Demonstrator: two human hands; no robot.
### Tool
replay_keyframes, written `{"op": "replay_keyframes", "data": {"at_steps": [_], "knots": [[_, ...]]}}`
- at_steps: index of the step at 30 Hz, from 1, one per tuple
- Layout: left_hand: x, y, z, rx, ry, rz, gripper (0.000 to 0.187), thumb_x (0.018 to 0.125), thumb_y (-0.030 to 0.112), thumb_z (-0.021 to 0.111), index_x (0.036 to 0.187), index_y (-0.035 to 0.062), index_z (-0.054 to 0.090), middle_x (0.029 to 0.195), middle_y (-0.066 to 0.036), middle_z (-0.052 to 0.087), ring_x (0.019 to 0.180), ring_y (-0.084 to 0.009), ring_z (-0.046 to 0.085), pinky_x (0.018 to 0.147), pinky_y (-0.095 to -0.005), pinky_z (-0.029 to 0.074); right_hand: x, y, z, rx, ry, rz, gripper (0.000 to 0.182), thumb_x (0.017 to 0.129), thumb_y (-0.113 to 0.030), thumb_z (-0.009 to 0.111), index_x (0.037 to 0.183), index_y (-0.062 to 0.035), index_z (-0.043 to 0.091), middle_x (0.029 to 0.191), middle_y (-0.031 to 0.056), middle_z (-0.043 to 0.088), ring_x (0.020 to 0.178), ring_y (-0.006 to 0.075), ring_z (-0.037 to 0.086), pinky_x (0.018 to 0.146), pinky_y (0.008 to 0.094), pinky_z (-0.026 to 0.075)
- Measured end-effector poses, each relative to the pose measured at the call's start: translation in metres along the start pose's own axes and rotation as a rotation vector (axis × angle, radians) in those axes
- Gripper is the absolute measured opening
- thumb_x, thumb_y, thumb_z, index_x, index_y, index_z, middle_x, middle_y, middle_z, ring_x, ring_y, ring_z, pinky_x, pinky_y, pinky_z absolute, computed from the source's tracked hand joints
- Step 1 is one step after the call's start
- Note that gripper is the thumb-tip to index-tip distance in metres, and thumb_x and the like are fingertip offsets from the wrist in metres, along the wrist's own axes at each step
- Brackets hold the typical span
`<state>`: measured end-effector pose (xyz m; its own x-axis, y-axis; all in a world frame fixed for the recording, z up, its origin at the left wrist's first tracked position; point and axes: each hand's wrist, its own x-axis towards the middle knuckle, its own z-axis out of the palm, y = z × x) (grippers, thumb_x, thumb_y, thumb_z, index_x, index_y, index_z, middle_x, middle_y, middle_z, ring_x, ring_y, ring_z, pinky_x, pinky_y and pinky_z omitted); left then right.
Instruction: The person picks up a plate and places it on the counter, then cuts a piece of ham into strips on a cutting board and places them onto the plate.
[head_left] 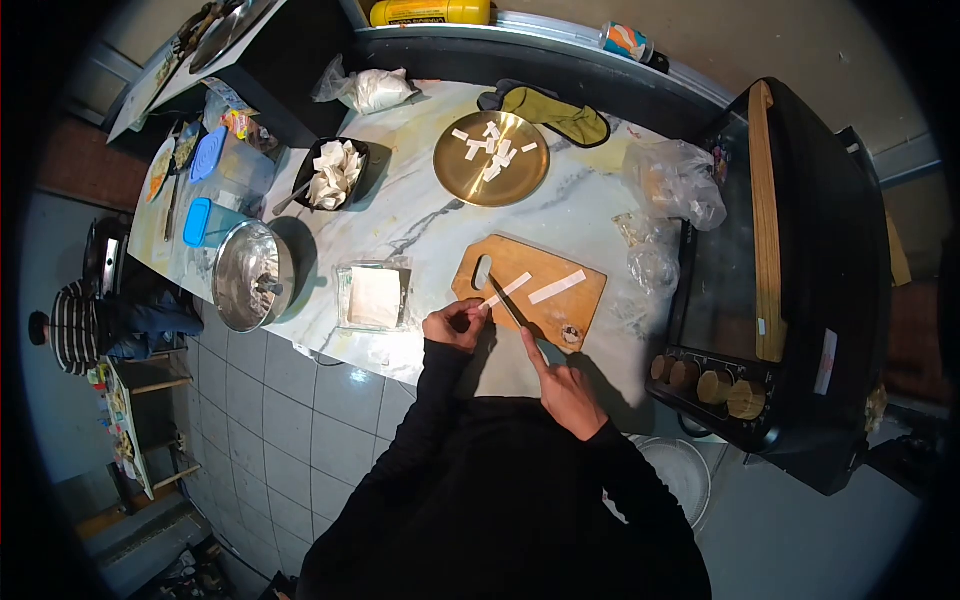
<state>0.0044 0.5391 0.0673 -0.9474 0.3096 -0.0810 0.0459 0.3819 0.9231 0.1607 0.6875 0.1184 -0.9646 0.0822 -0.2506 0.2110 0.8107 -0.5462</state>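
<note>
A wooden cutting board lies in front of me with two narrow white strips on it. My left hand pinches the near end of one white strip at the board's left edge. In my right hand is a knife, its blade slanting across the board beside that strip, the index finger stretched along it. Apart from the blade, to the right, lies the second white strip. Beyond the board, a gold-coloured round plate bears several short white pieces.
Left of the board stands a square glass container with a white slab. Farther left are a metal bowl and a black bowl of crumpled white pieces. A black oven and plastic bags stand right. Another person is far left.
</note>
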Motion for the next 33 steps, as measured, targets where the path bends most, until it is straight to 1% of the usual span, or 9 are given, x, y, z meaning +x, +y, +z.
{"op": "replay_keyframes", "data": {"at_steps": [2,4,8,12,14,18,20,25,33], "knots": [[-0.001,-0.001,0.0,0.002,-0.016,-0.002,0.02,0.084,0.015,0.075,0.093,-0.0021,0.074,0.071,-0.006,0.072,0.068,-0.0094,0.069,0.066,-0.0227,0.054,0.0,-0.001,0.0,-0.046,-0.021,0.005,0.087,0.079,0.007,0.047,0.156,-0.0161,0.013,0.065,0.0248,0.06,0.06,0.0441,0.06,0.06,0.053,0.048],[0.0,0.002,-0.001,0.015,-0.03,-0.02,0.02,0.084,0.015,0.075,0.094,-0.0019,0.074,0.071,-0.006,0.072,0.067,-0.0092,0.068,0.065,-0.0227,0.053,0.001,0.001,0.0,-0.105,0.014,-0.006,0.096,0.073,0.007,0.055,0.156,-0.018,0.013,0.062,0.0203,0.061,0.06,0.0412,0.063,0.057,0.0502,0.051],[0.005,-0.007,-0.006,-0.003,-0.076,-0.034,0.019,0.085,0.012,0.074,0.096,-0.0035,0.073,0.075,-0.007,0.072,0.068,-0.0093,0.067,0.067,-0.0231,0.053,0.001,0.005,-0.004,-0.066,0.005,-0.017,0.092,0.076,0.007,0.054,0.156,-0.0172,0.016,0.062,0.0208,0.06,0.059,0.0413,0.062,0.057,0.05,0.05],[0.008,-0.006,-0.01,-0.312,-0.06,-0.062,0.017,0.087,0.008,0.072,0.096,-0.006,0.071,0.08,-0.008,0.072,0.071,-0.0096,0.066,0.069,-0.0237,0.053,-0.004,0.006,-0.003,0.263,0.131,-0.075,0.082,0.082,0.006,0.05,0.155,-0.0174,0.021,0.065,0.0236,0.058,0.058,0.0428,0.058,0.057,0.0508,0.044],[0.011,0.007,-0.008,-0.24,-0.111,-0.05,0.015,0.088,0.004,0.07,0.096,-0.0085,0.07,0.082,-0.008,0.072,0.073,-0.0097,0.065,0.07,-0.024,0.053,-0.005,0.009,-0.004,0.35,0.187,-0.077,0.078,0.084,0.006,0.049,0.154,-0.0175,0.022,0.066,0.0248,0.057,0.059,0.0436,0.056,0.058,0.0514,0.043],[0.013,0.004,0.009,-0.069,-0.076,0.072,0.014,0.084,0.008,0.075,0.094,-0.0013,0.073,0.081,-0.01,0.072,0.071,-0.0123,0.068,0.068,-0.0246,0.054,-0.008,0.019,-0.001,0.297,0.249,-0.057,0.078,0.085,0.005,0.05,0.154,-0.0186,0.023,0.068,0.0267,0.056,0.063,0.0445,0.056,0.062,0.0521,0.042],[0.015,-0.004,0.016,-0.067,-0.052,0.114,0.013,0.082,0.011,0.075,0.091,0.0017,0.074,0.079,-0.011,0.071,0.07,-0.0164,0.07,0.065,-0.0269,0.055,-0.01,0.02,-0.001,0.299,0.242,-0.043,0.078,0.085,0.005,0.05,0.154,-0.0189,0.023,0.068,0.027,0.056,0.064,0.0448,0.055,0.064,0.0521,0.042],[0.018,0.007,0.015,0.279,-0.006,0.313,0.011,0.081,0.013,0.073,0.089,0.0062,0.075,0.08,-0.011,0.068,0.071,-0.0278,0.068,0.066,-0.0344,0.054,-0.009,0.022,0.005,0.262,0.255,-0.049,0.08,0.085,0.004,0.051,0.155,-0.0206,0.022,0.068,0.0267,0.057,0.063,0.045,0.054,0.064,0.0531,0.042],[0.015,0.008,0.018,0.295,-0.028,0.351,0.012,0.082,0.012,0.072,0.093,0.008,0.074,0.085,-0.01,0.067,0.076,-0.0287,0.068,0.067,-0.0361,0.054,-0.004,0.02,-0.001,0.23,0.161,-0.001,0.081,0.083,0.004,0.052,0.154,-0.0206,0.023,0.069,0.025,0.059,0.063,0.0446,0.058,0.064,0.0532,0.044]]}}
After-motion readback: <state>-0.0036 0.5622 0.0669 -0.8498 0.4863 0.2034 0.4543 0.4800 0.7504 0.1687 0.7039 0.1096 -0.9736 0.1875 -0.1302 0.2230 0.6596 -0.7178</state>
